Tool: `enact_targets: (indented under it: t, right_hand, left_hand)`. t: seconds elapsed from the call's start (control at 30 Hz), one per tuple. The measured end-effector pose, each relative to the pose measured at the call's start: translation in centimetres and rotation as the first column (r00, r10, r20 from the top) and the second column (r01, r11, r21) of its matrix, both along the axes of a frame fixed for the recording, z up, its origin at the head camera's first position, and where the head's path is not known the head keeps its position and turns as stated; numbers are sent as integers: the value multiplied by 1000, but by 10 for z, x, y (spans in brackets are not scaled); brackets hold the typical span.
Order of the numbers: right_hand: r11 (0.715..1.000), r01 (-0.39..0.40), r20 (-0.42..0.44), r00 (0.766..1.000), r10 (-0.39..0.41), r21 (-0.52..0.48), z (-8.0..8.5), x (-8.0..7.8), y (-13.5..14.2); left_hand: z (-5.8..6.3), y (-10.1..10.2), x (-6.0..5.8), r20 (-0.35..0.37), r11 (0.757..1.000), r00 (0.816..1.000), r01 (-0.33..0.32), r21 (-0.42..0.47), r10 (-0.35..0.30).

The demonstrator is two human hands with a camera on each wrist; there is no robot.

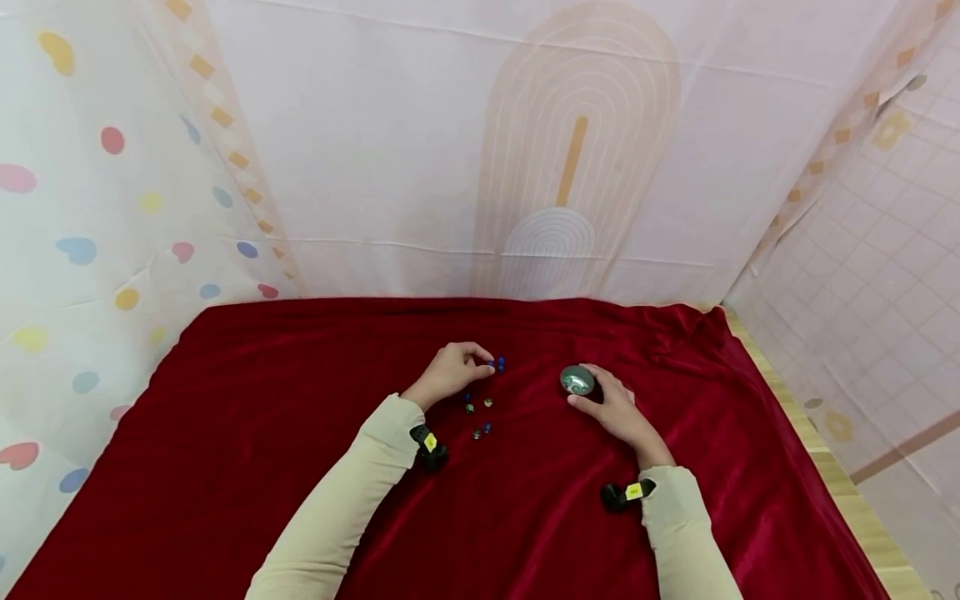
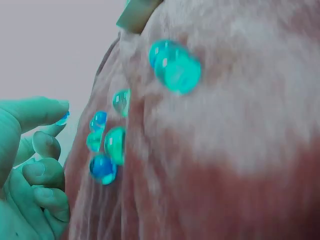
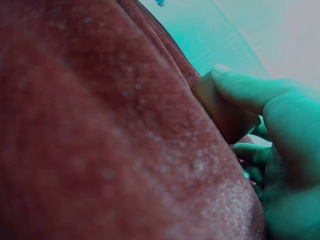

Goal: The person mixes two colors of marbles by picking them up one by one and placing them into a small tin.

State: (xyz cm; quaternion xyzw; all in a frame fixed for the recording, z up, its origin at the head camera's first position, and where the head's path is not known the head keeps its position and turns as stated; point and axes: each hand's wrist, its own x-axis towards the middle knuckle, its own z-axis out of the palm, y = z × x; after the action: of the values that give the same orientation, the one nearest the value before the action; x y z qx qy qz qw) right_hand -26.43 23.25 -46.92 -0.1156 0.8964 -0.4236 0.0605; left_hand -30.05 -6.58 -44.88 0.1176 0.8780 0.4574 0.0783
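My left hand [image 1: 452,368] pinches a small blue glass marble [image 2: 62,119] between thumb and forefinger, just above the cloth; its other fingers are curled in. Right beside those fingertips lie blue marbles [image 1: 502,364]. More marbles, green [image 1: 470,408], yellowish [image 1: 488,402] and blue [image 1: 487,427], lie loose nearer the body. To the right, my right hand [image 1: 615,408] grips a small round cup-like container [image 1: 577,380] by its side, thumb in front. Its top looks shiny grey-green, and what is in it cannot be made out. In the right wrist view, the container's side [image 3: 230,107] looks dark and smooth, standing against the cloth.
A dark red velvet cloth [image 1: 300,400] with soft folds covers the table. Along the right, a strip of pale wooden edge [image 1: 825,467] shows. Patterned curtains [image 1: 375,150] hang close behind and at both sides. Each wrist carries a black camera strap [image 1: 429,448].
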Motion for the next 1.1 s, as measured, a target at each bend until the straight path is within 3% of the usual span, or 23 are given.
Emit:
enact_targets:
  t: [0.47,0.8,1.1]
  right_hand:
    - [1000,-1,8,1000,1,2,0,-1,1]
    - [1000,8,13,1000,-8,8,-2,-2,2]
    - [1000,1,-6,1000,-1,8,-2,-2,0]
  left_hand:
    - [10,29,4,-18,998,998,52,28,-52]
    - [9,54,6,3,994,995,99,53,-99]
    - [11,72,6,-26,990,991,133,36,-132]
